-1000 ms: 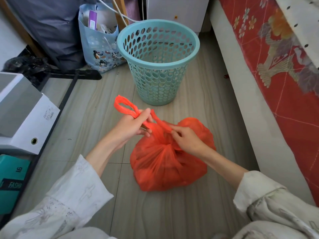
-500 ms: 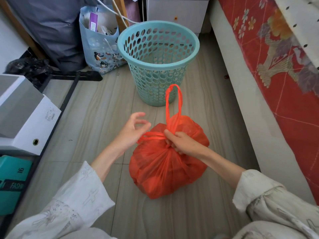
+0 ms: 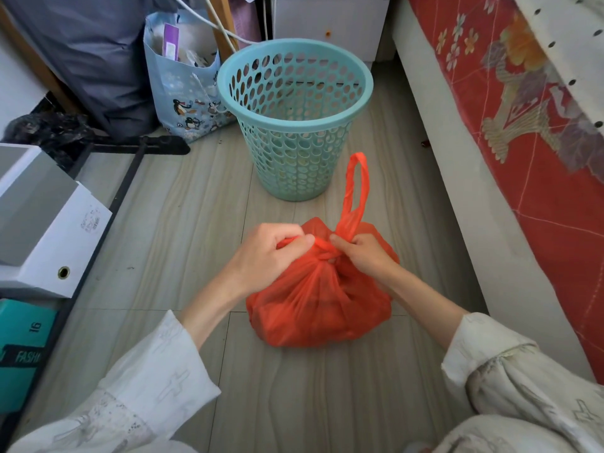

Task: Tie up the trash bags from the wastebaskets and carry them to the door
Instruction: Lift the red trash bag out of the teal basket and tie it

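A full orange trash bag (image 3: 318, 305) sits on the grey floor in front of me. Its neck is gathered into a twist at the top. My left hand (image 3: 268, 253) is closed on one handle strand at the left of the twist. My right hand (image 3: 362, 256) pinches the base of the other handle, whose loop (image 3: 356, 188) stands upright above the bag. Behind the bag stands a teal perforated wastebasket (image 3: 294, 93) with no liner in it.
A bed with a red patterned cover (image 3: 523, 142) runs along the right. White file boxes (image 3: 42, 223) and a teal box (image 3: 19, 348) lie at the left by a black frame. A blue penguin-print bag (image 3: 183, 93) and a white cabinet (image 3: 330, 24) stand behind the wastebasket.
My left hand let go of the left handle loop, opened, then closed again on a strand at the bag's neck. The other loop now stands upright, and the handles are crossed into a twist.
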### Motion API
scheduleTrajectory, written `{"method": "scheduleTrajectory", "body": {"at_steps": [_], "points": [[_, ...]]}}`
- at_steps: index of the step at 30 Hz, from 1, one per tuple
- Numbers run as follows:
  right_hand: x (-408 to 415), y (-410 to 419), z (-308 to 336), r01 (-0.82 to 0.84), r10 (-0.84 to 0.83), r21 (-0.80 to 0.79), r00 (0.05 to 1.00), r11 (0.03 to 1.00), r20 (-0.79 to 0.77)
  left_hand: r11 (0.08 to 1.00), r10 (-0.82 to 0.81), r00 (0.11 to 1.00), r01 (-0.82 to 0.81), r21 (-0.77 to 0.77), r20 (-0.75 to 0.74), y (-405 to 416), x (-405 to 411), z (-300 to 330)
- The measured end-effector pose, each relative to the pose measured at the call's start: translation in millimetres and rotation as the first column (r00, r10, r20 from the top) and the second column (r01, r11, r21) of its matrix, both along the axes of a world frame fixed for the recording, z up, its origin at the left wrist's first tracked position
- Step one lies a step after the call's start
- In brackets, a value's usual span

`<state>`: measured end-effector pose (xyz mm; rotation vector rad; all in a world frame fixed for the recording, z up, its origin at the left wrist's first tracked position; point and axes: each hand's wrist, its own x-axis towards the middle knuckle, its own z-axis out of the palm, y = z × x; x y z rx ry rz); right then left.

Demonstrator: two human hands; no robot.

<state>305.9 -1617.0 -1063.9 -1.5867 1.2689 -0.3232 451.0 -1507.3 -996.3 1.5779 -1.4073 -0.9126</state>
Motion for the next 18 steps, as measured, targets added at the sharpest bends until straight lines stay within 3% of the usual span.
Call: {"method": "scheduleTrajectory", "body": {"at_steps": [3,5,8,10,12,14,18], "points": [[-1,1,-1,-0.023,0.017,0.051,0.993,0.998,0.12,0.986,-0.167,0.986,0.167,0.027,0.016,2,-9,9],[-5,1,0,-0.017,-0.003,0.099,0.98,0.995,0.201,0.964,-0.236,0.966,0.247,0.1,-0.11,3,-1,15],[-15,0,-1,-0.053,-0.006,0.202,0.96,0.978,0.28,0.963,-0.102,0.949,0.169,0.208,-0.298,-1,17,7],[-20,0,-3,-0.093,0.004,0.259,0.946,0.961,0.323,0.975,0.055,0.963,0.004,0.223,-0.262,-3,19,-8],[-19,1,-4,-0.127,0.015,0.295,0.935,0.947,0.355,0.981,0.083,0.984,-0.052,0.188,-0.159,-1,13,-25],[-17,2,-4,-0.171,0.041,0.313,0.923,0.934,0.383,0.99,0.025,0.997,-0.013,0.141,-0.079,2,10,-36],[-15,4,-8,-0.225,0.049,0.367,0.9,0.903,0.432,0.996,-0.081,0.99,0.083,0.013,-0.115,8,5,-39]]}}
